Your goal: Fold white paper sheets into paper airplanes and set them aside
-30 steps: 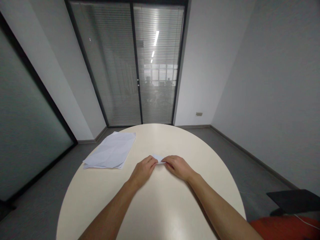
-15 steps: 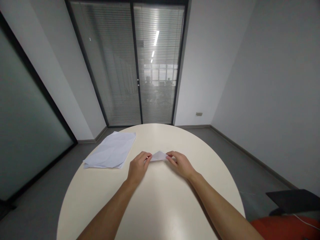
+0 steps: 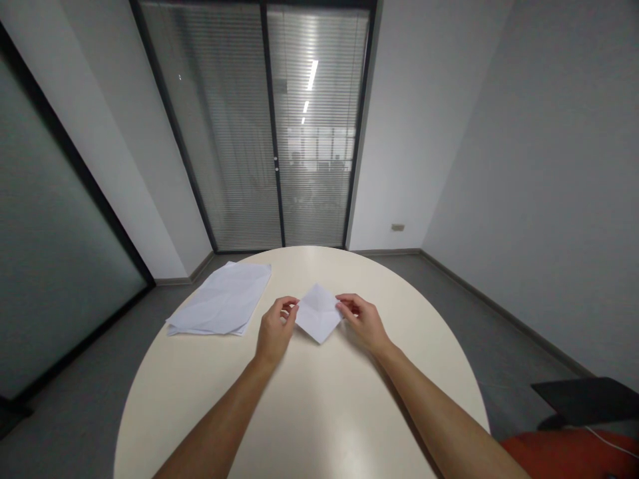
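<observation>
A small white sheet of paper [image 3: 319, 315], turned like a diamond with faint creases, is between my two hands over the middle of the table. My left hand [image 3: 277, 326] pinches its left corner between thumb and fingers. At the opposite corner, my right hand [image 3: 363, 320] pinches the paper in the same way. The near corner points toward me and the far one toward the door. Whether its underside touches the tabletop I cannot tell.
A stack of larger white paper sheets [image 3: 222, 299] lies at the left on the round cream table [image 3: 309, 426]. To the lower right stand a red seat [image 3: 564, 456] and a dark flat panel [image 3: 589, 399]. Beyond the table is a glass door with blinds [image 3: 319, 199].
The paper was a narrow folded shape, then a triangle; now it is opened out into a diamond. My hands have moved apart from each other. The paper stack has stayed in place.
</observation>
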A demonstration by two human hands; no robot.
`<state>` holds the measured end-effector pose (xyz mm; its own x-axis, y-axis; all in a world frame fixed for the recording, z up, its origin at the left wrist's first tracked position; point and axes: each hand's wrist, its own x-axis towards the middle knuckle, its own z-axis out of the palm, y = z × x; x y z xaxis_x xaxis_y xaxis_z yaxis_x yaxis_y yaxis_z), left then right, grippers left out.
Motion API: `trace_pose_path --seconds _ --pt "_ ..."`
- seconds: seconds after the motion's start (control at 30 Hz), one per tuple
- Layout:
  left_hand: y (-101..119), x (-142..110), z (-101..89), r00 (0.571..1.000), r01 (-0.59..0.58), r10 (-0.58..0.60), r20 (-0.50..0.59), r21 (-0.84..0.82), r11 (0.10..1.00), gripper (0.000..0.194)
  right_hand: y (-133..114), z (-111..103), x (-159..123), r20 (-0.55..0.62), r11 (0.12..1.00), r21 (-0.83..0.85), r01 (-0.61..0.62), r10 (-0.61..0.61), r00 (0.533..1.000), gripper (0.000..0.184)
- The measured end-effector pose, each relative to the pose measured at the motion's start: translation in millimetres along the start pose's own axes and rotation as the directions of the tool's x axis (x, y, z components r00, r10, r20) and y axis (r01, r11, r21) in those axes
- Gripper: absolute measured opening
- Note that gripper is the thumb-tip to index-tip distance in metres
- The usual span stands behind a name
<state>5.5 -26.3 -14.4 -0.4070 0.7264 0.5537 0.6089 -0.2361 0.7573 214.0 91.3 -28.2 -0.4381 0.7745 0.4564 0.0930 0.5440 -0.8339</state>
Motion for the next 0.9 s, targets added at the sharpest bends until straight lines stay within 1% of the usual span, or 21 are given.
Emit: trace_pose_path --seconds 0.1,0.2,0.27,0.33,0.4,0.47,0.5,0.57,0.63,0.67,0.73,0.8,0.9 --pt "-4.2 0.9 1.6 0.999 0.049 -0.049 0.011 -0.028 0.998 0.015 -1.6 -0.1 -0.7 0.01 0.999 -0.039 0.004 -0.003 1.0 0.034" --pt "-14.4 -0.1 4.5 0.985 0.141 -0.138 0.1 -0.026 0.99 0.013 -1.3 -1.1 -2.5 0.083 0.992 -0.121 -0.025 0.035 0.996 0.029" --pt "-20.4 -2.1 5.4 0.965 0.184 -0.189 0.18 0.045 0.982 0.014 -0.1 -1.6 -3.9 0.155 0.977 -0.208 -0.041 0.074 0.985 0.026" --pt "-22.8 -4.5 5.1 0.945 0.189 -0.227 0.235 0.175 0.966 0.018 0.8 -1.7 -5.0 0.21 0.951 -0.306 -0.036 0.105 0.972 0.024" --pt "-21.6 -6.6 4.1 0.941 0.119 -0.211 0.264 0.326 0.938 0.021 0.5 -1.4 -5.5 0.233 0.923 -0.385 -0.017 0.115 0.966 0.023" --pt "-18.5 -8.0 3.7 0.946 -0.007 -0.13 0.297 0.42 0.908 0.025 -1.1 -0.8 -5.8 0.231 0.9 -0.436 0.005 0.107 0.967 0.023" --pt "-17.2 -8.5 3.9 0.941 -0.081 -0.074 0.33 0.433 0.898 0.027 -2.1 -0.5 -5.9 0.229 0.892 -0.451 0.016 0.099 0.968 0.023" --pt "-15.6 -9.6 5.4 0.91 -0.212 0.029 0.414 0.404 0.89 0.035 -4.1 0.2 -6.0 0.235 0.883 -0.469 0.039 0.082 0.968 0.023" --pt "-15.8 -11.1 7.7 0.859 -0.307 0.095 0.502 0.359 0.881 0.042 -5.1 0.6 -5.9 0.251 0.877 -0.477 0.065 0.065 0.966 0.022" --pt "-16.3 -12.0 8.7 0.834 -0.341 0.11 0.541 0.348 0.874 0.044 -5.2 0.8 -5.8 0.257 0.873 -0.481 0.082 0.05 0.965 0.022" --pt "-17.3 -13.7 9.6 0.793 -0.386 0.122 0.597 0.337 0.859 0.047 -4.7 1.1 -5.6 0.266 0.869 -0.479 0.121 0.013 0.964 0.021" --pt "-17.5 -14.8 8.9 0.766 -0.419 0.137 0.628 0.326 0.847 0.048 -3.8 2.0 -5.8 0.296 0.875 -0.451 0.178 -0.041 0.954 0.022" --pt "-15.7 -14.4 6.1 0.739 -0.46 0.18 0.65 0.291 0.839 0.045 -2.5 4.8 -7.6 0.396 0.878 -0.37 0.303 -0.146 0.907 0.027"
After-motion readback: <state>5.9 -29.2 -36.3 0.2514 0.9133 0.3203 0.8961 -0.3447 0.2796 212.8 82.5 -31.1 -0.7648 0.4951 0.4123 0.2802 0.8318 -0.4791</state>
